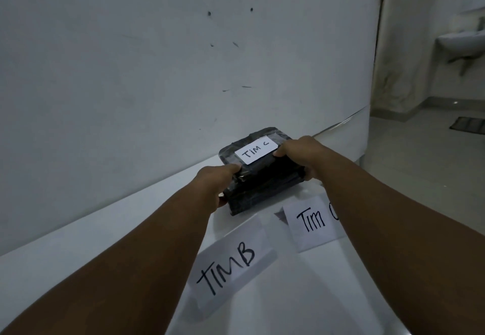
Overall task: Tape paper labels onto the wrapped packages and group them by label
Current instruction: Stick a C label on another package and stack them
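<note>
From the head view, I have the wrapped package (259,174) between both my hands, at the far side of the white bench (78,250), close to the grey wall (157,59). It looks like a stack of flat black blocks bound in dark, glossy plastic film that wrinkles and catches light at the edges. Whether it is one package or several stacked I cannot tell for sure. On its top face sits a small white paper label (256,150) with "TIM C" written in black marker, lying at a slight tilt.

My left hand (215,182) grips the package's near-left corner, thumb curled over the top edge and fingers wrapped down the side. My right hand (299,155) holds the right end, thumb pressed on top just beside the label and fingers curled round the side below. Whether the package's underside touches the bench or is slightly raised I cannot tell.

Nearer to me on the bench lie two larger paper signs. The one reading "TIM B" (231,266) lies between my forearms, angled, with strips of clear tape at its ends. The other, reading "TIM" with a further letter hidden by my right forearm (312,223), lies just in front of the package.

Far right, past the wall's edge, a tiled floor (420,156) and a wall-mounted sink (462,43) show.
</note>
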A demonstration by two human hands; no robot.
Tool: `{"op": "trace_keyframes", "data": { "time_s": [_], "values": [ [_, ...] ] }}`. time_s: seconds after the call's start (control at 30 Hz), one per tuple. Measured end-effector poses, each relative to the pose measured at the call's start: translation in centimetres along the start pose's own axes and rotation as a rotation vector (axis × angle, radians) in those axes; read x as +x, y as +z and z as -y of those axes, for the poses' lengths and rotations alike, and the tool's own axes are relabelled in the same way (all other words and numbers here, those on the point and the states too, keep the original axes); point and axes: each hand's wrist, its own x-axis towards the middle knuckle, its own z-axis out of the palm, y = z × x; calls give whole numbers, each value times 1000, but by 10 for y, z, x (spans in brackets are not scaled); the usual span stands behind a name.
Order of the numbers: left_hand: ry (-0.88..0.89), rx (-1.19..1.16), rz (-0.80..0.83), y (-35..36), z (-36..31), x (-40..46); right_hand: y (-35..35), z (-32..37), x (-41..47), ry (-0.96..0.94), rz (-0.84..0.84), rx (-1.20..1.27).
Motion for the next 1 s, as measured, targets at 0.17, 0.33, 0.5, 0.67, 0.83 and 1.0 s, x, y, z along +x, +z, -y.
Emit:
{"op": "trace_keyframes", "data": {
  "time_s": [0.17,0.33,0.5,0.67,0.83,1.0],
  "values": [
    [-38,41,22,-1,6,11,12,-6,13,-58,8,-123],
    [-33,0,10,1,11,13,23,-7,19,-88,-30,-175],
    [-6,-21,10,3,13,17,29,-9,32,-82,-55,-144],
    [3,-9,26,0,15,17,32,-12,36,-87,-93,-172],
    [22,87,-19,-13,6,-4,38,-2,17,-137,-227,-363],
    [136,148,-59,-43,-13,-50,54,19,-35,-265,-232,-415]
  ]
}}
